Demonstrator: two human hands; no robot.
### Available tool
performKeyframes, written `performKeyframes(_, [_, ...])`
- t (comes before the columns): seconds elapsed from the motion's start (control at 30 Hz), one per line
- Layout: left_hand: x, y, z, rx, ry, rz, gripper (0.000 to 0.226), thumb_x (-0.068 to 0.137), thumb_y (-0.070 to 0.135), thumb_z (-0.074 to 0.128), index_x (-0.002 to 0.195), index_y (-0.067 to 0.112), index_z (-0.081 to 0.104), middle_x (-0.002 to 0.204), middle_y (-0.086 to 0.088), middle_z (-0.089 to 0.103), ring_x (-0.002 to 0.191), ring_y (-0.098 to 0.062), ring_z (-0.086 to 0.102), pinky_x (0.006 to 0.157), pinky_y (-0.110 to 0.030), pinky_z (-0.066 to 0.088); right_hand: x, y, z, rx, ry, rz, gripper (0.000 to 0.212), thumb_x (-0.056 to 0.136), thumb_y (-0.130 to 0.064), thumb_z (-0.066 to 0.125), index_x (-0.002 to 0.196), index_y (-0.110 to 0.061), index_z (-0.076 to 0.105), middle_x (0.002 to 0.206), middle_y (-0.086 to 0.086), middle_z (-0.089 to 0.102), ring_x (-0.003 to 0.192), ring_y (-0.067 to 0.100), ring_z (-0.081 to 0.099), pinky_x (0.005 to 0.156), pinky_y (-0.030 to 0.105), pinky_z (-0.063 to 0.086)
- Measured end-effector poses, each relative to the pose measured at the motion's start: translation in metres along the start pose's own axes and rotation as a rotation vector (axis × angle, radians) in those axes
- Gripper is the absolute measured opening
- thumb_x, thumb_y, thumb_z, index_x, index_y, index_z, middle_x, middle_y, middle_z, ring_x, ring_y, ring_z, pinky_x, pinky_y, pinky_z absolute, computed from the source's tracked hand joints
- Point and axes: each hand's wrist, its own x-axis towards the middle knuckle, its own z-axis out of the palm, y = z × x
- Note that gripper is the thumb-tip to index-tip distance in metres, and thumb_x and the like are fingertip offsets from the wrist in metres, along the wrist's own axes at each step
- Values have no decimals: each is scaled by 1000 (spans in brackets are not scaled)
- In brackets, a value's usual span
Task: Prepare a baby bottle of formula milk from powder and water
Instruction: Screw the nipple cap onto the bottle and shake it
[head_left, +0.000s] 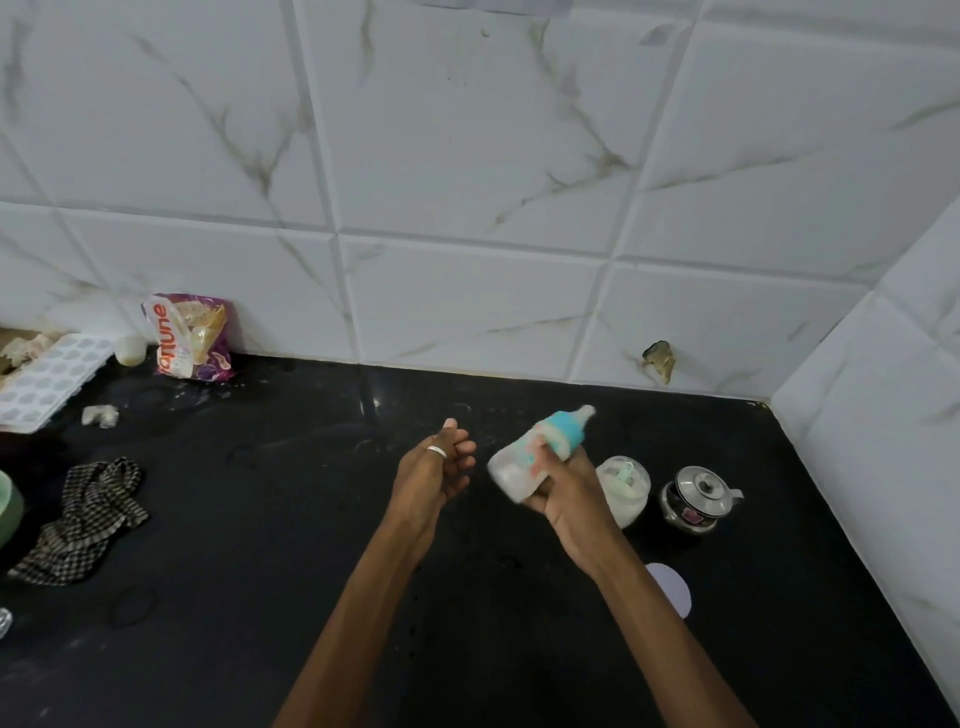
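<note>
The grip of the right hand (563, 493) is clamped round the lower body of a baby bottle (511, 467), with the fingers wrapped across its middle and the base left showing. The bottle is held above the dark desk (311, 519), tilted so that the teal collar (563, 434) and pale teat (586, 413) point up and away from the person. White contents can be made out inside. The bottle is blurred, which suggests the mixing step.

Left of the bottle, the left hand (431, 475) is held apart from it, with fingers relaxed and nothing in its grip.

The bottle is judged to be light, stiff plastic, possibly slick if wet. It is best taken round the body below the collar. The soft teat would give way and should not be squeezed.

Just right of the bottle, an open jar of white powder (623, 499) with a scoop inside is seen. A lidded steel pot (696, 499) stands further right. A checked cloth (88, 519) lies well to the left of the bottle.
</note>
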Motion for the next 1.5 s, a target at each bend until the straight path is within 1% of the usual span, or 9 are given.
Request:
performKeyframes(0.37, [2, -1, -1, 10, -23, -7, 33, 97, 44, 65, 110, 16, 76, 97, 0, 79, 87, -14, 72, 81, -33, 56, -5, -6, 0, -107, -131, 38, 67, 80, -43, 78, 138, -19, 56, 130, 14, 69, 113, 28, 73, 80, 45, 62])
performKeyframes(0.5, [2, -1, -1, 13, -20, 8, 34, 98, 47, 65, 108, 17, 76, 97, 1, 78, 86, -12, 72, 79, -32, 55, -2, -10, 1, 230, 34, 2, 64, 84, -35, 72, 141, -17, 51, 133, 16, 66, 118, 32, 69, 82, 48, 62])
performKeyframes(0.67, [3, -3, -1, 22, -15, -12, 33, 98, 45, 65, 109, 16, 76, 95, 1, 78, 88, -15, 71, 82, -34, 56, -6, -7, 2, -91, -135, 30, 58, 81, -34, 81, 133, -20, 59, 123, 10, 70, 110, 27, 73, 83, 47, 62])
performKeyframes(0.8, [1, -4, -1, 24, -26, 3, 33, 98, 46, 64, 109, 16, 75, 94, 2, 78, 86, -13, 71, 80, -33, 56, -1, -11, 0, 192, 29, -17, 68, 81, -29, 82, 140, -19, 51, 131, 12, 66, 118, 30, 68, 80, 46, 63])
performKeyframes(0.93, [1, -5, 0, 7, -15, -19, 33, 99, 42, 64, 109, 13, 75, 95, -2, 77, 90, -18, 70, 89, -40, 56, -5, -2, 3, -171, -128, 28, 62, 79, -38, 82, 134, -25, 57, 126, 9, 69, 112, 25, 73, 83, 45, 62])
performKeyframes(1.07, [0, -5, 2, 9, -23, -8, 34, 99, 44, 64, 110, 14, 74, 98, -2, 77, 89, -17, 70, 84, -36, 56, 1, -7, 1, 46, 35, -33, 51, 94, -30, 73, 139, -21, 51, 130, 11, 67, 115, 26, 71, 86, 47, 62])
performKeyframes(1.23, [0, -6, 0, 24, -21, -11, 36, 99, 45, 63, 112, 14, 75, 100, -2, 78, 92, -17, 70, 86, -37, 56, -6, -6, -1, -277, -166, 41, 51, 90, -38, 76, 135, -25, 57, 129, 10, 69, 115, 26, 71, 90, 49, 62])
performKeyframes(1.4, [0, -6, 0, 16, -18, -2, 34, 99, 44, 63, 111, 14, 74, 97, 0, 77, 90, -16, 70, 82, -33, 56, 1, -8, 2, 71, 74, 5, 45, 99, -31, 66, 140, -21, 49, 130, 11, 67, 117, 27, 69, 84, 46, 63])
performKeyframes(1.5, [0, -6, 0, 15, -15, -9, 34, 99, 43, 63, 111, 14, 75, 98, -2, 78, 94, -19, 70, 88, -38, 55, -3, 0, -2, -267, -118, 70, 51, 95, -37, 72, 140, -24, 52, 131, 10, 67, 116, 27, 70, 93, 51, 60])
